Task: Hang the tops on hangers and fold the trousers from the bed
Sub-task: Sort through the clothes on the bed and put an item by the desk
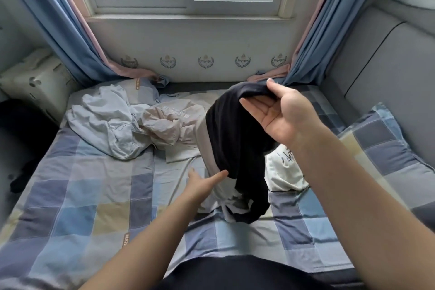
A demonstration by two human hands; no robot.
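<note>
My right hand (280, 115) is raised over the far right of the bed, palm turned towards me. Its thumb and fingers pinch the top edge of a soft black garment (235, 139). The cloth hangs almost straight down from that pinch, so its long axis runs top to bottom, and its lower end lies bunched on the blue, grey and yellow checked bed sheet (94, 195) in front of me.

My left hand (202, 183) is low and holds nothing, fingers straight. It sits just left of the hanging cloth, with the thumb touching a pale grey band (202, 146) that runs down its left side. This hand is nearer the bottom end, so I think it should catch that end and spread the piece.

The garment is limp and twisted, and I cannot tell yet whether it is a top or trousers, or whether the grey is its lining or a separate piece.

A crumpled light blue garment (106, 122) and a creased beige garment (169, 122) lie further up the bed to the left. A white garment with black script (284, 172) lies just right of the black one, under my right forearm.
</note>
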